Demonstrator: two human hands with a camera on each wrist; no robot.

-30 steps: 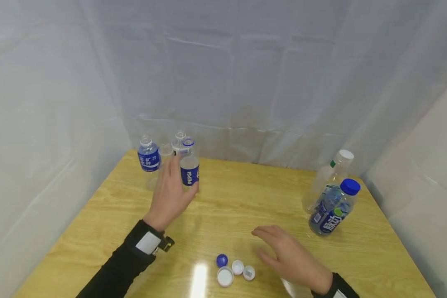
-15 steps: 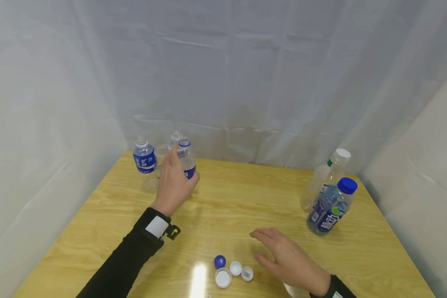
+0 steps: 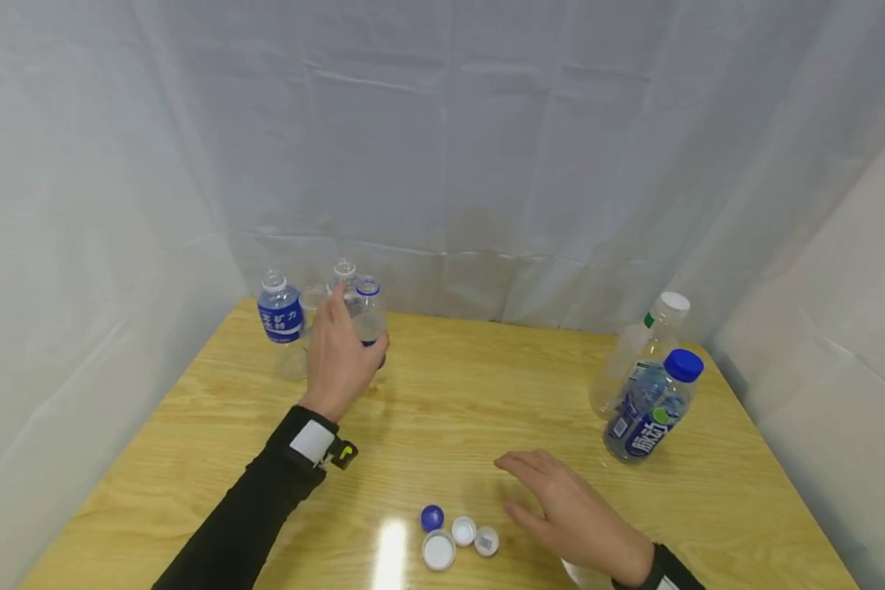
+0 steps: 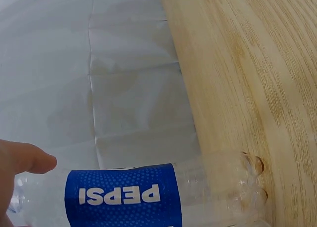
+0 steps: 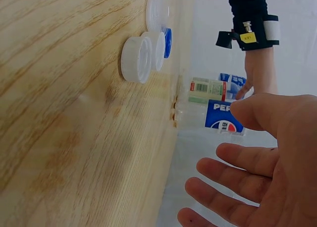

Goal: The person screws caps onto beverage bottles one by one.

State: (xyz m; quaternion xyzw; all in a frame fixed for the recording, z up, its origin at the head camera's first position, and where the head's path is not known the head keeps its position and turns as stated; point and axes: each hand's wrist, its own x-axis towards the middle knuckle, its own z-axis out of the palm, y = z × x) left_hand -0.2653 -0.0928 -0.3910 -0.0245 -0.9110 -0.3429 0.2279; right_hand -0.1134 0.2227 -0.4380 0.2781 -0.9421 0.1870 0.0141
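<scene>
Pepsi (image 4: 143,197) stands upright on the table (image 3: 472,393), right at the left hand (image 3: 341,360): head view puts it just past and to the right of the fingers, upper part half hidden behind them. In the left wrist view one fingertip (image 4: 47,161) lies along the shoulder, neck side of the label. Can't tell if it's touching, nor if the grip is on or off; far side of the fingers is hidden. Right hand (image 3: 571,516) is free: fingers spread, slack, holding nothing, caps (image 3: 464,531) just beside its thumb. Handling: mouth is uncapped and I see no liquid, so I'd call it light and easy to tip, top-heavy against a side bump. Thin clear wall, so likely soft: dents under a hard squeeze, springs back, won't break. Bare plastic probably slick; label should give a bit more bite. Best hold is thumb against fingers across the label, light pressure. Neck is stiffer, fine for a pinch, but a push up there tips it. Avoid hooking the clear bottle (image 3: 344,270) behind the left fingertips; blue-label bottle (image 3: 280,323) sits left of them, just apart. Base looks lobed and stiff, decent footing.
</scene>
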